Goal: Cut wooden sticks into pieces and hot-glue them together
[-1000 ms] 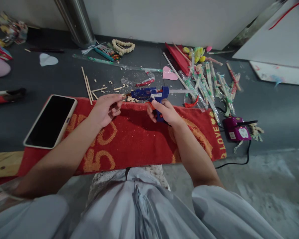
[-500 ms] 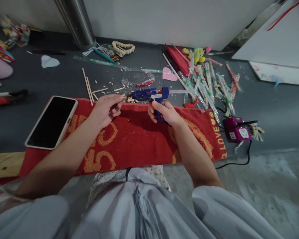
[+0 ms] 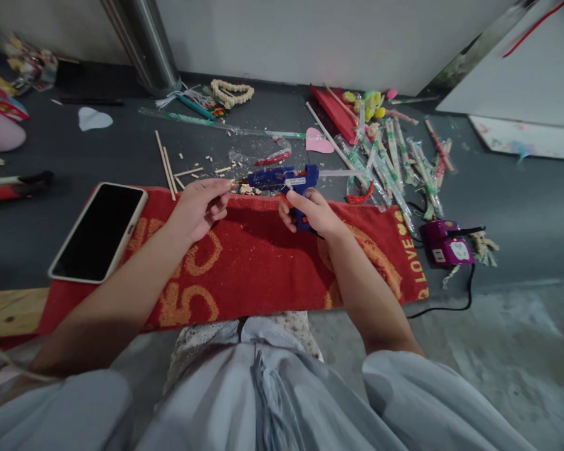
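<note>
My right hand is wrapped round the handle of a blue hot glue gun, held above the far edge of a red towel. A pale glue stick sticks out of its back end. The nozzle points left, at the fingertips of my left hand. Those fingers are pinched together right by the nozzle; what they hold, if anything, is too small to make out. Small cut pieces of wooden stick lie just under the gun.
A phone rests on the towel's left end. Thin wooden sticks lie beyond it. Wrapped chopsticks are heaped at right, near a purple box with a black cord. Pliers lie at far left; a metal post stands behind.
Almost nothing differs. Both hands and the glue gun stay in the same place, and the view has shifted very slightly.
</note>
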A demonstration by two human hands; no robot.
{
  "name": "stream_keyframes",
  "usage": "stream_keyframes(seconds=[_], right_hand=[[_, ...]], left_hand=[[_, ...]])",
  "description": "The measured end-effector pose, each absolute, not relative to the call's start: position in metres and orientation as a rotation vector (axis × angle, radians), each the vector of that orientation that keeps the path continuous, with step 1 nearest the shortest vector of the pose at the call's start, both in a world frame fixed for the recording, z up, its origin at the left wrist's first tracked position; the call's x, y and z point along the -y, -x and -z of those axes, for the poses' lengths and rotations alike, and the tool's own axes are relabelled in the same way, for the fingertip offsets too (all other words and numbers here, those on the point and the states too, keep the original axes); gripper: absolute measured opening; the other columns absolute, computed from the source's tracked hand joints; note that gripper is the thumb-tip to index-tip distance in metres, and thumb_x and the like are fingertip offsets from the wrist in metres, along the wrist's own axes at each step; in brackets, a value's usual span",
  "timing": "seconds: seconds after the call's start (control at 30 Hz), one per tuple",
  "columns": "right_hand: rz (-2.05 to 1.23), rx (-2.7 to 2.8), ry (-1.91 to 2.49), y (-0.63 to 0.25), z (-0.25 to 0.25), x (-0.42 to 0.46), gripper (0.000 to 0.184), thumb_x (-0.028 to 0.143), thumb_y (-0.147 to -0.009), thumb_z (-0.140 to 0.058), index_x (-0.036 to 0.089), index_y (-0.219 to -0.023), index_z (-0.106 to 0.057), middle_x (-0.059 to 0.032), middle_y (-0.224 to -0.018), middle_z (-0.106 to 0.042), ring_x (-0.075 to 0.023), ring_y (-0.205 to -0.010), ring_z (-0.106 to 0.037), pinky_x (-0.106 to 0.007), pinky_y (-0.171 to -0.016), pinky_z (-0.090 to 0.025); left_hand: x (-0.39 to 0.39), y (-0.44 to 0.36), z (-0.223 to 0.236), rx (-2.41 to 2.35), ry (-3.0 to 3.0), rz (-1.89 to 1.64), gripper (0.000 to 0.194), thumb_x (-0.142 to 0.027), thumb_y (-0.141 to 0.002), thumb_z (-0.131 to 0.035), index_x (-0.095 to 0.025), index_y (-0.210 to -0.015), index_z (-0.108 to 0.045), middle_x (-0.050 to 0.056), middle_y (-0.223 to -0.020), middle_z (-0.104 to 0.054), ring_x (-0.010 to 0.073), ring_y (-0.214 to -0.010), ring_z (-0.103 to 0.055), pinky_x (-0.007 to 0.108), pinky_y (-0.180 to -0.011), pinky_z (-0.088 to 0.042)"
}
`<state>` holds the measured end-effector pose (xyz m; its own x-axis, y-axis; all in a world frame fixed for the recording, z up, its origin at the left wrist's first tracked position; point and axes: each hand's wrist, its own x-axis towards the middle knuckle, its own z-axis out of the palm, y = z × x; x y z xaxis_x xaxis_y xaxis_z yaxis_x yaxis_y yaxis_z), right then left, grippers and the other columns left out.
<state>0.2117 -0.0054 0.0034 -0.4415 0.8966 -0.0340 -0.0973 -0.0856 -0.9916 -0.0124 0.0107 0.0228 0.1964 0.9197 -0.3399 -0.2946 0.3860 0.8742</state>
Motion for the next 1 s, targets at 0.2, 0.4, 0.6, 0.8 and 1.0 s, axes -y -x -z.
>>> stream_keyframes(seconds=[0.2, 0.4, 0.6, 0.8, 1.0], right_hand=[[-1.632, 1.416, 0.929, -0.2141, -0.0035, 0.0048, 0.053, 0.067, -0.077, -0.063, 0.017, -0.066, -0.053, 0.0044, -0.053, -0.054, -0.005, -0.039, -0.051, -0.018, -0.038, -0.04], [-1.629, 1.426, 0.925, -0.2147, -0.0037, 0.0053, 0.052, 0.066, -0.079, -0.063, 0.016, -0.066, -0.054, 0.0038, -0.053, -0.054, -0.0052, -0.039, -0.051, -0.018, -0.039, -0.04], [-1.628, 1.442, 0.915, -0.2144, -0.0025, 0.005, 0.052, 0.067, -0.079, -0.062, 0.016, -0.068, -0.055, 0.0036, -0.053, -0.055, -0.0054, -0.04, -0.051, -0.018, -0.04, -0.041], [-1.613, 1.45, 0.921, -0.2164, -0.0032, 0.0042, 0.052, 0.067, -0.08, -0.061, 0.016, -0.067, -0.054, 0.0039, -0.053, -0.055, -0.0048, -0.039, -0.051, -0.018, -0.039, -0.04], [-1.602, 1.482, 0.888, -0.2167, -0.0041, 0.0052, 0.052, 0.066, -0.082, -0.059, 0.016, -0.067, -0.054, 0.0035, -0.053, -0.055, -0.0049, -0.04, -0.051, -0.018, -0.041, -0.039]], left_hand=[[-0.0099, 0.0118, -0.0245, -1.044, -0.757, -0.982, 0.009, -0.013, -0.072, -0.068, -0.015, -0.066, -0.061, -0.005, -0.05, -0.048, 0.0011, -0.037, -0.032, 0.015, -0.037, -0.023], [-0.0108, 0.0124, -0.023, -1.031, -0.768, -0.987, 0.007, -0.014, -0.071, -0.068, -0.015, -0.068, -0.062, -0.005, -0.05, -0.048, 0.0014, -0.037, -0.032, 0.015, -0.037, -0.023], [-0.0105, 0.0122, -0.0221, -1.026, -0.782, -0.983, 0.007, -0.013, -0.07, -0.067, -0.015, -0.067, -0.061, -0.005, -0.05, -0.049, 0.0015, -0.037, -0.032, 0.015, -0.037, -0.024], [-0.0104, 0.012, -0.0238, -1.043, -0.783, -0.981, 0.009, -0.014, -0.07, -0.069, -0.015, -0.067, -0.061, -0.005, -0.05, -0.047, 0.0015, -0.038, -0.032, 0.016, -0.036, -0.023], [-0.0108, 0.0123, -0.0223, -1.012, -0.775, -0.992, 0.007, -0.012, -0.072, -0.067, -0.015, -0.066, -0.063, -0.004, -0.049, -0.049, 0.0015, -0.037, -0.032, 0.015, -0.036, -0.023]])
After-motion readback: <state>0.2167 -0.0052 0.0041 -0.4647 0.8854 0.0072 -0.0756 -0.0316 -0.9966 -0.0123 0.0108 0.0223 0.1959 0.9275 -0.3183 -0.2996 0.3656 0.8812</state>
